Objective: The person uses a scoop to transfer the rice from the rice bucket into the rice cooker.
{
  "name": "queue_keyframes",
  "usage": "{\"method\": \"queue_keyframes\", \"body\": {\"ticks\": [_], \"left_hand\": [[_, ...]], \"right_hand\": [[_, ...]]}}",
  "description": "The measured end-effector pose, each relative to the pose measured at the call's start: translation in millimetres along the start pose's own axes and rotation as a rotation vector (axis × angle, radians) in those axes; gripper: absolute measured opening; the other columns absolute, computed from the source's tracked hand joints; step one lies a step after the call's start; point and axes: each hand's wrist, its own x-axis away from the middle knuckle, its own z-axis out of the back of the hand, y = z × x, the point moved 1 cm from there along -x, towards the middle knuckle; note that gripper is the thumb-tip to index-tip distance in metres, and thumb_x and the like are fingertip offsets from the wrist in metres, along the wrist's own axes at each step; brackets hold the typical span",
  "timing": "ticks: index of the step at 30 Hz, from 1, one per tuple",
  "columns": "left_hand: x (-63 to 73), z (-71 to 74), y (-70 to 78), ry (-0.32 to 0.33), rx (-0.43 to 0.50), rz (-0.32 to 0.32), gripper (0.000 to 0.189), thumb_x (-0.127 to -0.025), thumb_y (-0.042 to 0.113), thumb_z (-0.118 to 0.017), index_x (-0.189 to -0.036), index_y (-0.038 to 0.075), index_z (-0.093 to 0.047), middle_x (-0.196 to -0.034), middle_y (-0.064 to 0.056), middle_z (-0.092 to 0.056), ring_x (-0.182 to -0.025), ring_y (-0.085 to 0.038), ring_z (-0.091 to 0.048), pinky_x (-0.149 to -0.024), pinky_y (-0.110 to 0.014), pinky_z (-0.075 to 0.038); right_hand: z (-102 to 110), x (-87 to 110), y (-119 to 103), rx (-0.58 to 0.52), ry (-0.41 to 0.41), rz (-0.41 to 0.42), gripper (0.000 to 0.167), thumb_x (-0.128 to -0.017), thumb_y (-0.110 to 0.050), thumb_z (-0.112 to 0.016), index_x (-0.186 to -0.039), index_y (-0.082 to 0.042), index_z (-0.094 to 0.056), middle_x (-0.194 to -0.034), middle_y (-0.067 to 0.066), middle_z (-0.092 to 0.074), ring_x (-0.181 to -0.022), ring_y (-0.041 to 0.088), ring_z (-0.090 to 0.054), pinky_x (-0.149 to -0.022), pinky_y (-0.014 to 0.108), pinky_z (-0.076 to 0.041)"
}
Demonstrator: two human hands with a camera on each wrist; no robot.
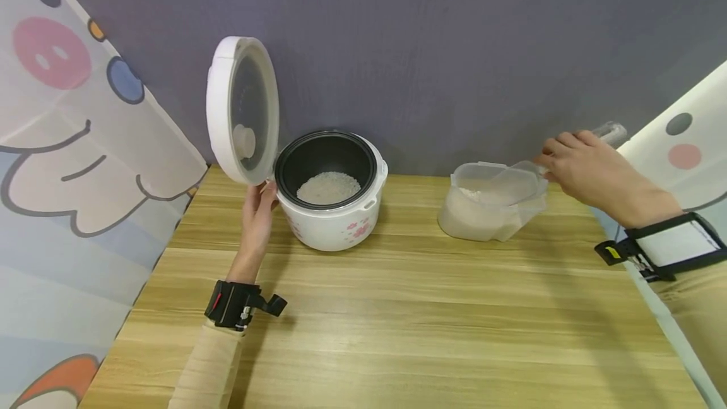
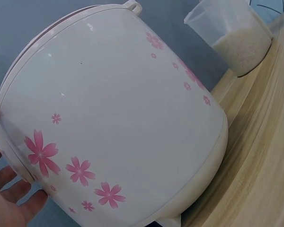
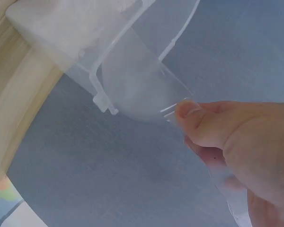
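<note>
With the fingers [image 3: 215, 156] of the right hand [image 1: 596, 166] closed against the thumb on the handle of a clear scoop [image 3: 142, 87], holds its blade inside the rim of a translucent container [image 1: 522, 208], on the right of the desk [image 1: 420, 308]. Cannot tell the load on the blade from these views. With the left hand [image 1: 258, 213], grips the side of the white rice cooker [image 1: 335, 229] just under the raised lid [image 1: 247, 103], thumb and fingers bent round its edge. Has rice [image 1: 328, 189] in the black inner pot [image 1: 326, 150] and more in the container, well apart to the right. Could tip or drag the container by levering the blade against its rim, unsupported by the other hand. Might scatter grains over the desk between the two vessels by rolling the wrist with a loaded blade. Could knock the lid by jerking the left hand so close beneath, or turn the cooker by pulling on one side only. Reaches in from the lower right with the right arm, back of the hand upward, raised above the desk; stretches the left arm forward from the lower left, thumb toward the pot
</note>
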Motion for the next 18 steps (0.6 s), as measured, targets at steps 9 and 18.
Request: {"method": "queue_keyframes", "body": {"ticks": [9,18], "left_hand": [[1.5,-0.3,1.1,0.005,0.008,-0.001,0.043,-0.112,0.019,-0.044,-0.153,0.010,-0.044,-0.146,-0.003,-0.053,-0.125,-0.014,-0.056,-0.103,-0.027,-0.047],[1.3,0.4,-0.1,0.016,-0.017,0.013,0.042,-0.112,0.021,-0.044,-0.153,0.011,-0.045,-0.146,-0.002,-0.053,-0.128,-0.014,-0.056,-0.107,-0.033,-0.045]], "right_hand": [[-21.4,-3.1,-11.5,-0.048,-0.050,-0.005,0.027,-0.076,-0.010,-0.087,-0.098,-0.004,-0.073,-0.097,0.016,-0.066,-0.096,0.039,-0.060,-0.084,0.053,-0.049],[-40.6,2.3,-17.7,-0.132,-0.012,-0.060,0.031,-0.076,-0.008,-0.089,-0.104,-0.006,-0.076,-0.095,0.014,-0.065,-0.090,0.037,-0.061,-0.074,0.050,-0.047]]}}
